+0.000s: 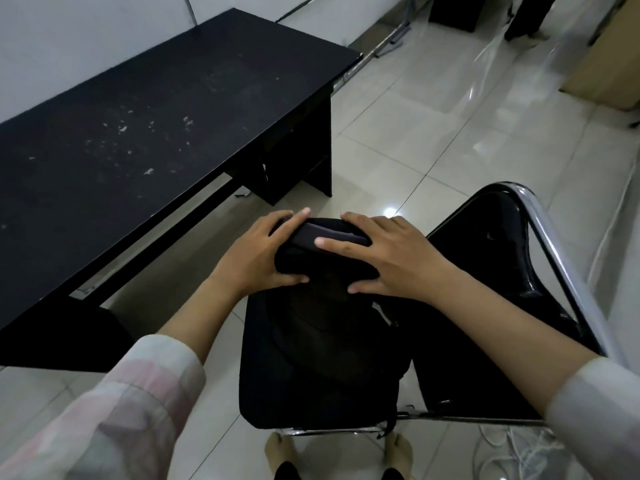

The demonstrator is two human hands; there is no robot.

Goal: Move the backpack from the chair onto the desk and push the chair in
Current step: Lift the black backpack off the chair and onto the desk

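A black backpack (311,362) stands on the seat of a black chair (485,271) with a chrome frame, just below me. My left hand (256,254) grips the left side of the backpack's top. My right hand (388,258) grips the right side of the top, its thumb across the dark handle. The black desk (156,116) stretches along the left, its top scratched and bare. The chair stands to the right of the desk, apart from it.
A white wall runs behind the desk. Glossy light floor tiles (450,126) spread to the right. A cardboard box (606,74) sits at the far right, and a dark box (453,12) at the top. White cables (512,445) lie by the chair's foot. My feet show at the bottom.
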